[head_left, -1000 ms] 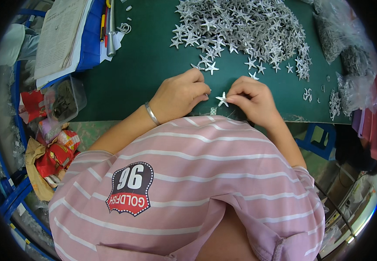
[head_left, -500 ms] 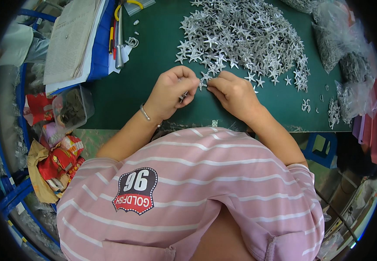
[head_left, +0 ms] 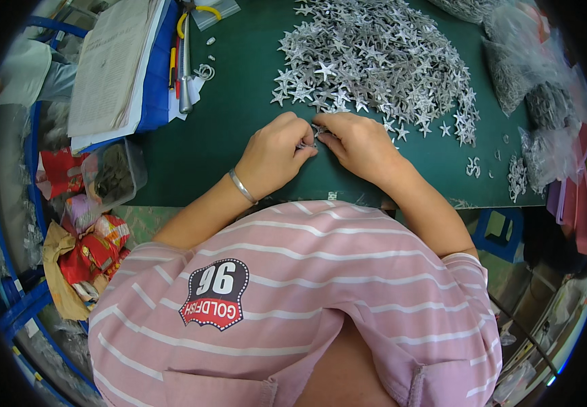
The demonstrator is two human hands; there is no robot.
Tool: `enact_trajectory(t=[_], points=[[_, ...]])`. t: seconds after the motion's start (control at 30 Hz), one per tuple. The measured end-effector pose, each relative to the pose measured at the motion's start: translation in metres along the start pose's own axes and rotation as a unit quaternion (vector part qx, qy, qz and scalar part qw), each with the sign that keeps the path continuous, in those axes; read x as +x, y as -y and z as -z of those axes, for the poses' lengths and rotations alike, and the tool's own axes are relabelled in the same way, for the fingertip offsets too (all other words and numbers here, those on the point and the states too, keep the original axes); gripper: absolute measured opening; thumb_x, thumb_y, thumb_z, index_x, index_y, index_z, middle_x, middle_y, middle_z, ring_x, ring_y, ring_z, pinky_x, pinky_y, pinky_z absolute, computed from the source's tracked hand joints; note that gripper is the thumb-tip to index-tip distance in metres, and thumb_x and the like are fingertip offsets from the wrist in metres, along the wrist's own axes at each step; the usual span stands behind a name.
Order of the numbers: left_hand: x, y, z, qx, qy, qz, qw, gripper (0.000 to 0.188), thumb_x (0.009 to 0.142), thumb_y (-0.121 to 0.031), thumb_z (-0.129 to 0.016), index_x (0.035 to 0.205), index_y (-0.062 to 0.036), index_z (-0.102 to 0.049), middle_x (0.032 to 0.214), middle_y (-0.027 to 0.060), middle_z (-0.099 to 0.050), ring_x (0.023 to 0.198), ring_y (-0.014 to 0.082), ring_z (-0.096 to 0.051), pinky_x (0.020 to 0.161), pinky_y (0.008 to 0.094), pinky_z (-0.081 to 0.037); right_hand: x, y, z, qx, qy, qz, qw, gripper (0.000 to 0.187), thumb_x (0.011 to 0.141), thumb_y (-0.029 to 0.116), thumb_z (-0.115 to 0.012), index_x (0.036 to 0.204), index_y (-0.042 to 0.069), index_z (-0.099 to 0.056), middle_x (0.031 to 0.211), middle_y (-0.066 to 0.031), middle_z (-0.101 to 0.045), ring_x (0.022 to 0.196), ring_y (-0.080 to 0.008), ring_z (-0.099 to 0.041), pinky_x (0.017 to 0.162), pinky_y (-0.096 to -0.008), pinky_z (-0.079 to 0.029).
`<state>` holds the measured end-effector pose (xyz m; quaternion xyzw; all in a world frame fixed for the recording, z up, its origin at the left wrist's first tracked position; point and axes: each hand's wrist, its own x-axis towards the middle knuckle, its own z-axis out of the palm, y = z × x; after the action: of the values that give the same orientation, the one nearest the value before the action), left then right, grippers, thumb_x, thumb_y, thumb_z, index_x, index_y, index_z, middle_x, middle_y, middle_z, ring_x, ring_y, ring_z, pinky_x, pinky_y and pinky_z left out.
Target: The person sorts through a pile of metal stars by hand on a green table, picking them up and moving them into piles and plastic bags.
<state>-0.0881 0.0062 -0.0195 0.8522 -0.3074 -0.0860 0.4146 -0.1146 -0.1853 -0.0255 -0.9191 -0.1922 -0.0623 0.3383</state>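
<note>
A large pile of small silver star-shaped metal pieces (head_left: 381, 57) spreads over the green table. Just below its near edge, my left hand (head_left: 275, 150) is closed, with bits of silver star pieces (head_left: 301, 145) showing at its curled fingers. My right hand (head_left: 363, 144) is almost touching it, thumb and forefinger pinching a silver star piece (head_left: 318, 129). Fingers cover most of what both hands hold, so I cannot tell how many stars are there or whether they touch.
Papers on a blue folder (head_left: 114, 74), pliers with yellow handles (head_left: 184, 24) and a metal rod (head_left: 185, 88) lie at the left. A clear plastic tub (head_left: 120, 173) stands by the left edge. Filled plastic bags (head_left: 510, 74) and small curved silver pieces (head_left: 517, 178) are at the right.
My hands have come closer together. The left has turned so its back faces up more, and the right has moved slightly left, with a star piece now showing in its pinch.
</note>
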Motion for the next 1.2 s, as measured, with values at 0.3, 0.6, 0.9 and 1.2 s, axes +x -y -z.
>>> enact_trajectory(t=[0.3,0.6,0.9,1.2], points=[[-0.022,0.008,0.028,-0.07,0.044,-0.002,0.997,0.011,0.076,-0.001,-0.071,0.085,-0.0022,-0.064,0.079,0.0062,-0.057,0.066,0.0158,-0.057,0.059,0.0264,-0.046,-0.033,0.001,0.031,0.071,0.125,-0.02,0.989,0.018,0.079,0.013,-0.07,0.093,0.006,-0.062,0.081,-0.0101,-0.064,0.069,-0.028,-0.063,0.06,-0.0383,-0.051],[-0.007,0.004,0.005,0.03,0.023,-0.059,0.998,0.013,0.077,-0.009,-0.072,0.085,-0.0034,-0.064,0.078,0.0088,-0.056,0.066,0.0234,-0.059,0.06,0.0327,-0.048,-0.042,0.011,0.037,0.097,0.03,-0.09,0.991,0.012,0.08,0.009,-0.07,0.09,0.004,-0.067,0.073,-0.0105,-0.059,0.063,-0.0267,-0.059,0.056,-0.0346,-0.048],[0.003,0.008,0.015,-0.58,0.074,0.217,0.782,0.017,0.093,-0.016,-0.054,0.079,-0.0067,-0.051,0.082,0.0038,-0.048,0.065,0.0117,-0.046,0.053,0.0211,-0.036,-0.05,0.005,0.028,0.21,0.007,-0.196,0.958,0.013,0.078,0.01,-0.074,0.082,0.003,-0.064,0.076,-0.0043,-0.057,0.063,-0.0147,-0.056,0.057,-0.0265,-0.045],[0.042,0.002,0.008,-0.381,0.053,0.247,0.889,0.018,0.091,-0.016,-0.062,0.078,-0.0061,-0.054,0.076,0.0023,-0.05,0.062,0.0138,-0.048,0.053,0.0236,-0.039,-0.021,-0.008,0.038,0.31,0.02,-0.271,0.911,0.007,0.087,0.013,-0.062,0.088,0.006,-0.064,0.075,-0.0031,-0.062,0.061,-0.0148,-0.059,0.043,-0.0266,-0.041]])
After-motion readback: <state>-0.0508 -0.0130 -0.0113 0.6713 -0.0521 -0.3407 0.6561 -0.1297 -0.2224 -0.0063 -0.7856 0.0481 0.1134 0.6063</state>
